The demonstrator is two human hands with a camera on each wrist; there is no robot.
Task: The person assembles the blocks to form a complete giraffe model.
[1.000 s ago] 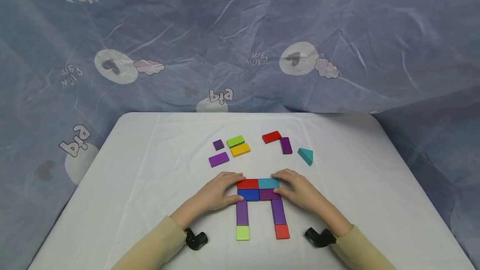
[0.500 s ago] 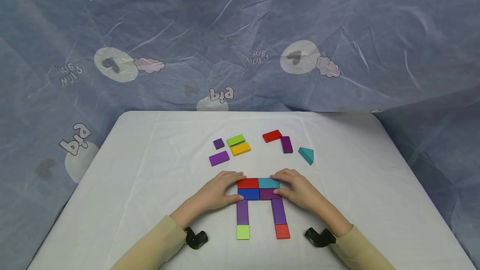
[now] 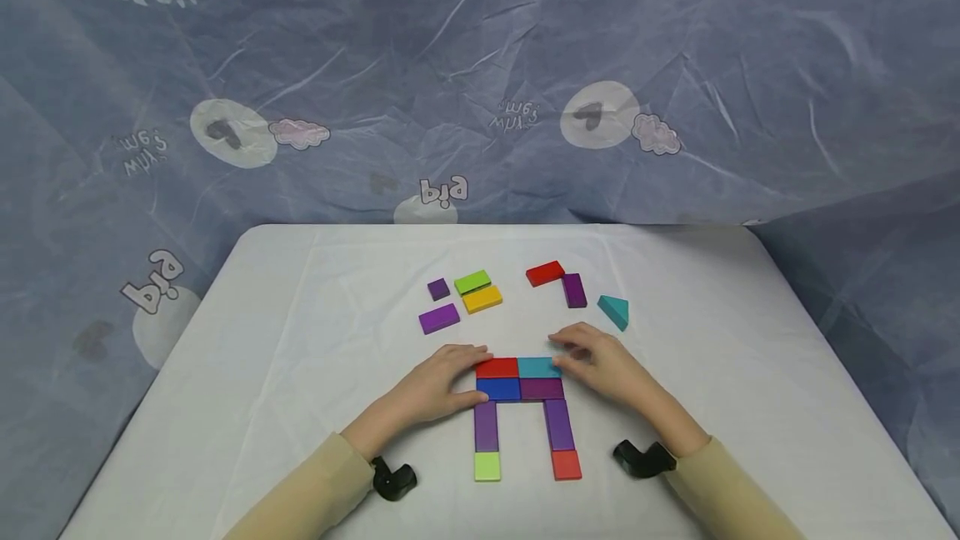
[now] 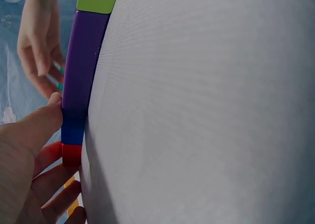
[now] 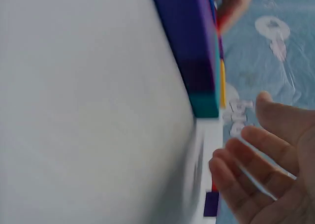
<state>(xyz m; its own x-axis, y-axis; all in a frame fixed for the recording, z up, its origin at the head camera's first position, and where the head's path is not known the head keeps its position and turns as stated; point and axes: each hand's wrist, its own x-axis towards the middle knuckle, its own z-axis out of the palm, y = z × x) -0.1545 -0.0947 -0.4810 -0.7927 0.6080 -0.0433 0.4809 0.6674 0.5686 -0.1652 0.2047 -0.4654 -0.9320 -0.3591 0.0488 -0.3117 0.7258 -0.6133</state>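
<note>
Flat wooden blocks lie joined in a figure on the white table: a red block [image 3: 497,368] beside a teal block [image 3: 537,367], with a blue block [image 3: 498,390] and a dark purple block [image 3: 542,389] below. Two purple blocks [image 3: 486,426] extend down like legs, ending in a green square block [image 3: 487,467] and a red square block [image 3: 566,465]. My left hand [image 3: 435,386] pinches the left end, thumb at the blue block, fingers at the red block's far edge. My right hand [image 3: 607,365] hovers by the teal block's right end, fingers apart, holding nothing in the right wrist view.
Behind the figure lie loose blocks: a small purple one [image 3: 438,289], a purple bar [image 3: 439,319], a green bar [image 3: 472,282], a yellow bar [image 3: 482,299], a red bar [image 3: 545,273], a dark purple bar [image 3: 575,290] and a teal triangle [image 3: 615,312]. A patterned blue cloth [image 3: 480,40] hangs behind.
My right hand has let go of the teal and dark purple blocks and shifted slightly away and up. My left hand stays in place; the blocks keep their arrangement.
</note>
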